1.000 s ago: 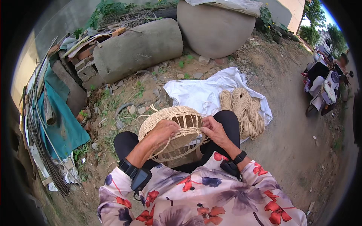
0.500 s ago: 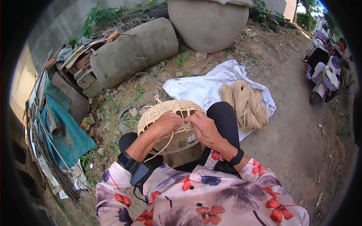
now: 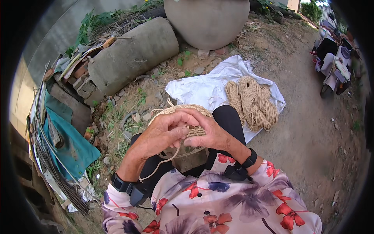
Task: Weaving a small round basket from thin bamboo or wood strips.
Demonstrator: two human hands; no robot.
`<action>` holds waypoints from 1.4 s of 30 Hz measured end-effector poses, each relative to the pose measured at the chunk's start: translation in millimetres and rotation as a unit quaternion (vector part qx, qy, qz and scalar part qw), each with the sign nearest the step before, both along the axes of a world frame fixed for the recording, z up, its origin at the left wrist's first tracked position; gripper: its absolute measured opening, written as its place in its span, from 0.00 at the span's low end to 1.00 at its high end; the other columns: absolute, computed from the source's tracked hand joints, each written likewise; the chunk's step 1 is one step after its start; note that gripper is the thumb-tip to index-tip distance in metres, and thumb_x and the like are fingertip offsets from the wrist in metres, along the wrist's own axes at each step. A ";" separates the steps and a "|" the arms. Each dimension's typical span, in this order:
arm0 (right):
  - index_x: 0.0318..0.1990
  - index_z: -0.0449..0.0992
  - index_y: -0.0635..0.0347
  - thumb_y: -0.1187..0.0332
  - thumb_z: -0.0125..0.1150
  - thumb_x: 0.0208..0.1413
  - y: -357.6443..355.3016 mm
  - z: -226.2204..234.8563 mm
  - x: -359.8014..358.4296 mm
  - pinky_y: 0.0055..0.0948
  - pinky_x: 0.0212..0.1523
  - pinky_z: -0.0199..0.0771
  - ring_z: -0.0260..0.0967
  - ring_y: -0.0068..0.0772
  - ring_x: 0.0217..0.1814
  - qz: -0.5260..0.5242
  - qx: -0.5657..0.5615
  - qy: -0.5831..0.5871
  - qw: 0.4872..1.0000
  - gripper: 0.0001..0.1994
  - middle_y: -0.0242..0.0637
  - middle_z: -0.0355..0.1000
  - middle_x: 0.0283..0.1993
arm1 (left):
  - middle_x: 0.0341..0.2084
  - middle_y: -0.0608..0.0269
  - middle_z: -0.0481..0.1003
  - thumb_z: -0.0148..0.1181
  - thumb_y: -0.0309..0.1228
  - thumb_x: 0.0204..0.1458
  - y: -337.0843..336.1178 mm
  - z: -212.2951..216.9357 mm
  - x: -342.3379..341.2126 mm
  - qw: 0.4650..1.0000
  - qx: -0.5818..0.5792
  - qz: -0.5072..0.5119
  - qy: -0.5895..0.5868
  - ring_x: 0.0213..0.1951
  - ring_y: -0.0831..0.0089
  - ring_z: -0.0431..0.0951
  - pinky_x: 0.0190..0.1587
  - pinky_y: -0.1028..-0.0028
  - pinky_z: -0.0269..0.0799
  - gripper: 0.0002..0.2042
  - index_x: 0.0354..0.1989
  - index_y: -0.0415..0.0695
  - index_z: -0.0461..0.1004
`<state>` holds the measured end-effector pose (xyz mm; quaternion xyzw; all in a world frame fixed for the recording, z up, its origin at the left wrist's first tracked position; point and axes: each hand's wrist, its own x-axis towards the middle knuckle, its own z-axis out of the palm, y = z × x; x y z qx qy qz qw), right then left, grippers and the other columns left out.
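A pale woven basket (image 3: 196, 108) of straw-coloured cord sits between my knees, mostly hidden behind both hands. Over its near side, my left hand (image 3: 157, 132) has its thumb bent against its fingers. A thin twisted cord (image 3: 159, 167) trails from under that hand toward my left wrist; the pinch on it is partly hidden. My right hand (image 3: 213, 132) arches over the basket with thumb and fingers apart. Its fingertips meet or overlap those of my left hand, and nothing shows in its grasp.
Hanks of beige cord (image 3: 255, 105) lie on a white plastic sheet (image 3: 187, 89) beyond my right knee. Farther off are a concrete cylinder (image 3: 132, 54) and a large rounded pot (image 3: 206, 23). Teal cloth (image 3: 74, 142) and sticks lie left. Scooters (image 3: 335, 64) stand far right.
Both hands have risen off the basket's edge toward me and now look larger. The right hand's fingers have spread from a pinch. The view has shifted slightly.
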<state>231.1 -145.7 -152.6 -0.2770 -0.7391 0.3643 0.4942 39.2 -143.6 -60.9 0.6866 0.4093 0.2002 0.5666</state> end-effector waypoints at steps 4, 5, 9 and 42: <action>0.62 0.67 0.58 0.63 0.61 0.60 -10.1 8.4 -21.0 0.24 0.52 0.69 0.67 0.19 0.44 0.181 -0.184 0.157 0.953 0.24 0.25 0.69 0.44 | 0.29 0.71 0.75 0.59 0.26 0.57 -8.0 16.1 2.0 0.997 0.058 -0.007 -0.058 0.27 0.85 0.73 0.30 0.83 0.69 0.09 0.45 0.40 0.76; 0.61 0.68 0.59 0.63 0.60 0.61 -10.8 4.5 -12.5 0.21 0.48 0.68 0.66 0.16 0.41 0.171 -0.235 0.175 0.941 0.22 0.24 0.68 0.43 | 0.30 0.69 0.76 0.60 0.25 0.57 -7.9 10.3 2.3 0.992 0.053 0.031 -0.109 0.28 0.84 0.74 0.30 0.83 0.70 0.10 0.47 0.40 0.75; 0.49 0.75 0.63 0.63 0.56 0.65 -16.3 -10.9 4.4 0.16 0.37 0.65 0.64 0.12 0.35 0.061 -0.237 0.162 0.956 0.13 0.23 0.69 0.36 | 0.32 0.62 0.78 0.58 0.26 0.59 7.1 -34.3 -8.5 0.959 0.017 0.122 -0.254 0.27 0.82 0.75 0.31 0.80 0.73 0.11 0.50 0.39 0.73; 0.27 0.71 0.65 0.66 0.56 0.55 16.0 -85.6 9.3 0.49 0.32 0.69 0.71 0.56 0.30 -0.277 -0.020 -0.195 0.941 0.11 0.50 0.71 0.26 | 0.29 0.50 0.74 0.58 0.23 0.47 29.4 -117.3 31.9 0.835 0.478 0.013 0.273 0.25 0.49 0.78 0.29 0.54 0.74 0.30 0.62 0.56 0.66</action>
